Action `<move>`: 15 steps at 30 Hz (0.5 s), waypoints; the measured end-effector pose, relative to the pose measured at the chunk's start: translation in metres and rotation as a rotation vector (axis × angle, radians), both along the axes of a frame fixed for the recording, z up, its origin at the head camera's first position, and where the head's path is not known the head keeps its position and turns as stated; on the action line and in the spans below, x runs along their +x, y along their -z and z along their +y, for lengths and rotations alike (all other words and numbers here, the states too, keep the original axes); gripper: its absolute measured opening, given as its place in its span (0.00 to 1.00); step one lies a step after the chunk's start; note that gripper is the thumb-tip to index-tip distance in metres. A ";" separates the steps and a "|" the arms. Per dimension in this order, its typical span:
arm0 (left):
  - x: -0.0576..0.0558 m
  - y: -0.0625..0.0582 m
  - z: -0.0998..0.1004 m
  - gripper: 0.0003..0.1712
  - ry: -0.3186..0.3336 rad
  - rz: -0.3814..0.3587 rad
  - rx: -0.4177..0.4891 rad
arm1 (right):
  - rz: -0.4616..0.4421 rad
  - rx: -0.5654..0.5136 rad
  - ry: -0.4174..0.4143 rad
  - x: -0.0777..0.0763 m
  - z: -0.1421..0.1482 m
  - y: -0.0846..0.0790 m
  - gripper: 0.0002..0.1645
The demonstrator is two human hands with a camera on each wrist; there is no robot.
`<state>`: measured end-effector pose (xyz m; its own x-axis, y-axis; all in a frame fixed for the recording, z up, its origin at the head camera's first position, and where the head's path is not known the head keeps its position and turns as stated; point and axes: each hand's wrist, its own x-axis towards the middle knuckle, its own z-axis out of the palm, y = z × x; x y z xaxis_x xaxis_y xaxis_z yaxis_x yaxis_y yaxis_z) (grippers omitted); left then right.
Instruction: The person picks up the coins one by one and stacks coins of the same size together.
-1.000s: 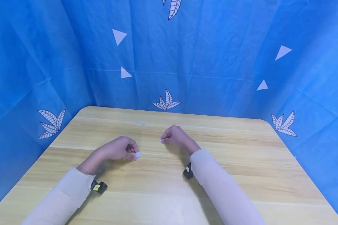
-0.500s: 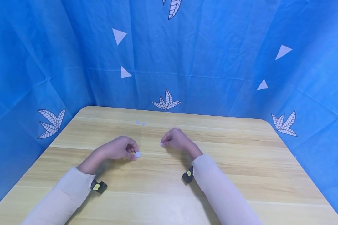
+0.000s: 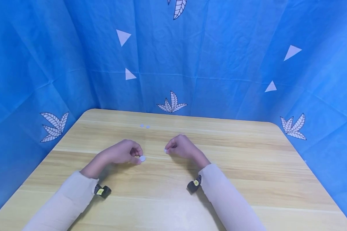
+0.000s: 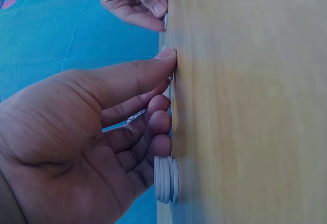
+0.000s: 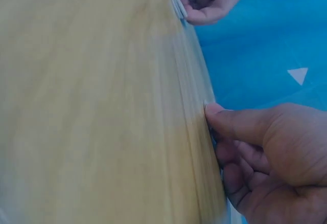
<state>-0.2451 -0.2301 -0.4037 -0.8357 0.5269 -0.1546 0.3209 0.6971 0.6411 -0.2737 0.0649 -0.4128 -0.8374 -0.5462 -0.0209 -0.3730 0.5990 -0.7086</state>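
My left hand (image 3: 122,152) pinches a small white round disc (image 3: 142,158) between thumb and fingertips, low over the wooden table (image 3: 167,189). Seen edge-on in the right wrist view, the left hand's piece looks like a short stack of thin discs (image 5: 179,7). To its right, my right hand (image 3: 182,147) pinches another white disc (image 3: 165,150) at the tabletop, mostly covered by its fingers. Beside the left hand's curled fingers, the left wrist view shows a stack of several white discs (image 4: 166,179). Where that stack stands in the head view I cannot tell.
Two small white pieces, a left one (image 3: 142,125) and a right one (image 3: 147,127), lie near the table's far edge. A blue curtain (image 3: 231,57) with white leaves and triangles surrounds the back and sides. A black wrist camera (image 3: 104,192) hangs under the left cuff.
My right hand has slid a little toward me with its white disc pinched. The left hand stays in place, its hold the same.
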 end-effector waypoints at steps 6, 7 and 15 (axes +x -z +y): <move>0.000 0.000 0.001 0.11 0.001 -0.005 0.008 | 0.015 -0.002 -0.019 0.002 -0.001 0.002 0.04; 0.000 0.001 0.001 0.11 0.002 -0.005 0.009 | 0.016 0.000 -0.022 0.003 -0.001 0.002 0.04; 0.000 0.002 0.001 0.11 0.001 0.000 0.011 | 0.042 -0.009 -0.070 0.007 -0.004 0.002 0.04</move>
